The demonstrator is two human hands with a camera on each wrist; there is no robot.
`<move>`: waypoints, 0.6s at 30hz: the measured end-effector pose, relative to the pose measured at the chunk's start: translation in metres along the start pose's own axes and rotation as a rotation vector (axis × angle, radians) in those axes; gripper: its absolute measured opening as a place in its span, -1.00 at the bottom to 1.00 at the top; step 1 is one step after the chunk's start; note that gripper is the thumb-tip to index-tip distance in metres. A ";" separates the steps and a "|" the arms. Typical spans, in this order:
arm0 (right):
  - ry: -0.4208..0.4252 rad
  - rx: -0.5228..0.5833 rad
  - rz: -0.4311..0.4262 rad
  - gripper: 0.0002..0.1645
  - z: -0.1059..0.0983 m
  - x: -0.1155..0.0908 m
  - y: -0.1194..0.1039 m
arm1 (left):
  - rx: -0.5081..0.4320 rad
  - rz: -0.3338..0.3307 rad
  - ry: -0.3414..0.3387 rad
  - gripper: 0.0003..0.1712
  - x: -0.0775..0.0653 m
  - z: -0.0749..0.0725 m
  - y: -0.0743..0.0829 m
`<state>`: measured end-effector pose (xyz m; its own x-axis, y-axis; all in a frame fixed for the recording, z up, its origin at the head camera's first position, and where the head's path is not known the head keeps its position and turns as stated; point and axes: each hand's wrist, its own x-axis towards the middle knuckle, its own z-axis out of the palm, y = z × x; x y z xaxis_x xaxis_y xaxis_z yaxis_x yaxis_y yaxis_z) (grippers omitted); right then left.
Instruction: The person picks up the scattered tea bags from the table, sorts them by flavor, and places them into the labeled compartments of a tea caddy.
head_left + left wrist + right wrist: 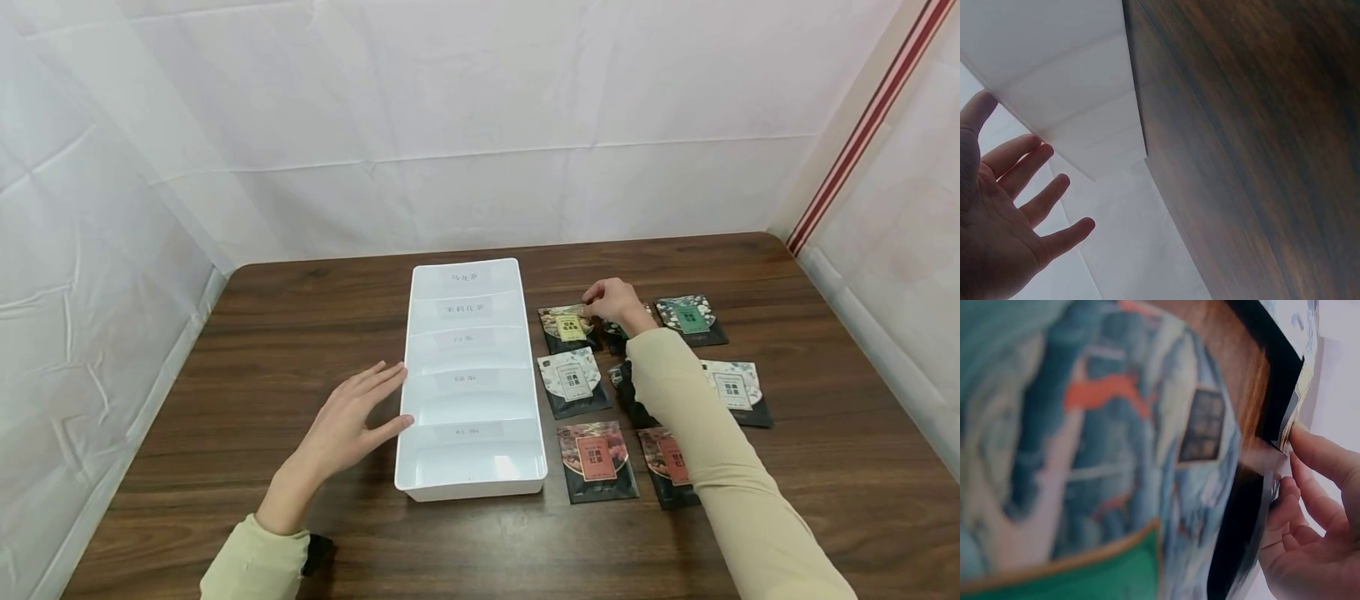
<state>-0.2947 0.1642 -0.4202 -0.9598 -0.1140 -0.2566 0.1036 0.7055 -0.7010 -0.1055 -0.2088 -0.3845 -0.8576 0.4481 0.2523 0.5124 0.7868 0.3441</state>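
A white divided tray (470, 458) with several labelled compartments lies lengthwise on the table. My left hand (348, 421) touches its left rim with thumb and fingertips, the fingers spread and fairly straight; the left wrist view shows this hand (1007, 219) beside the tray's side wall (1079, 81). Right of the tray, my right hand (617, 304) pinches the edge of a yellow-labelled tea packet (567, 329) between thumb and index finger. In the right wrist view, the pinching hand (1316, 519) is at the packet's edge, and a green-labelled packet (1116, 456) looms close and blurred.
Around the right forearm lie white-labelled packets (573, 383) (735, 390), red-labelled packets (597, 461) (671, 471) and a green-labelled packet (690, 320). The right arm partly covers several. White sheeting (480, 200) hangs behind the wooden table (315, 317).
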 end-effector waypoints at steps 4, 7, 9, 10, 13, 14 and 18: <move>0.014 -0.057 -0.033 -0.72 0.001 -0.002 -0.001 | 0.003 0.006 0.002 -0.29 0.000 0.000 0.000; 0.026 -0.078 -0.046 -0.77 0.001 -0.002 -0.001 | 0.010 0.012 0.005 -0.30 0.001 0.000 0.000; 0.026 -0.079 -0.058 -0.77 0.000 -0.002 -0.001 | 0.012 0.014 0.007 -0.30 0.002 0.000 -0.001; 0.021 -0.073 -0.062 -0.76 -0.001 -0.002 0.000 | 0.014 0.014 0.008 -0.30 0.002 0.000 -0.001; -0.017 -0.046 -0.057 -0.70 -0.004 0.000 0.002 | 0.018 0.014 0.010 -0.30 0.003 0.000 -0.002; -0.034 -0.028 -0.050 -0.68 -0.005 0.001 0.003 | 0.017 0.015 0.011 -0.30 0.003 0.000 -0.002; -0.091 0.027 -0.020 -0.63 -0.009 0.004 0.006 | 0.018 0.021 0.014 -0.29 0.003 0.000 -0.003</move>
<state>-0.3005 0.1742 -0.4196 -0.9344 -0.1918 -0.3002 0.0923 0.6836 -0.7240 -0.1098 -0.2101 -0.3848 -0.8457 0.4592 0.2717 0.5296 0.7846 0.3225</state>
